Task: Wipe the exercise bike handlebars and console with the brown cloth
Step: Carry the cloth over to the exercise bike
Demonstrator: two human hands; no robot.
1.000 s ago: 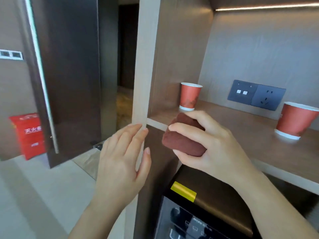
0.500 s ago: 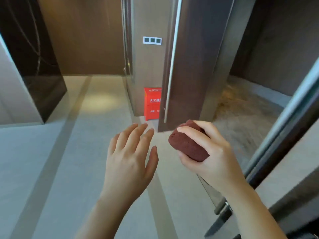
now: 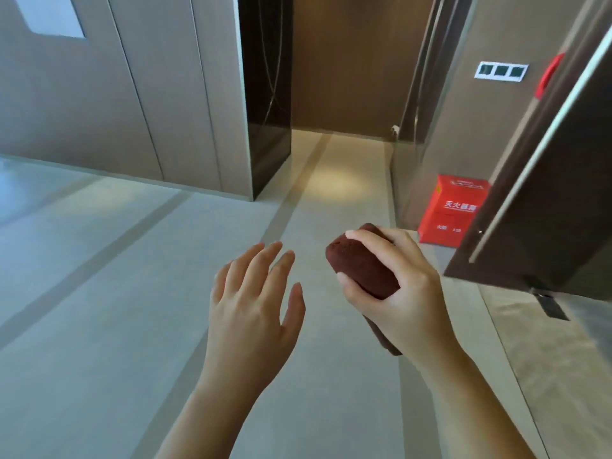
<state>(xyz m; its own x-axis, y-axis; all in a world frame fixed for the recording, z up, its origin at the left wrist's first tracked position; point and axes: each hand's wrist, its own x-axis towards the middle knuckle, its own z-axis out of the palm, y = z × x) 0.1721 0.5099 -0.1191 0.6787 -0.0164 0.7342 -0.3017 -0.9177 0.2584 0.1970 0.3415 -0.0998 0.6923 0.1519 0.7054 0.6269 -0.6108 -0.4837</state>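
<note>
My right hand [image 3: 402, 286] grips the brown cloth [image 3: 362, 268], bunched into a thick roll, at chest height over the floor. A loose end of the cloth hangs below my palm. To its left my left hand [image 3: 256, 301] hovers with fingers straight and slightly spread, holding nothing and a short gap away from the cloth. No exercise bike, handlebars or console appear in the head view.
Grey tiled floor [image 3: 99, 293] stretches ahead to a narrow corridor [image 3: 341, 154]. A red box with white lettering [image 3: 452, 213] stands on the floor at the right wall. An open dark door with a long metal handle [image 3: 543, 167] juts in from the right. A switch plate [image 3: 500, 71] sits on the wall.
The view has swung left from the shelf with paper cups to the open floor and corridor. Both hands keep the same pose, the right still gripping the cloth.
</note>
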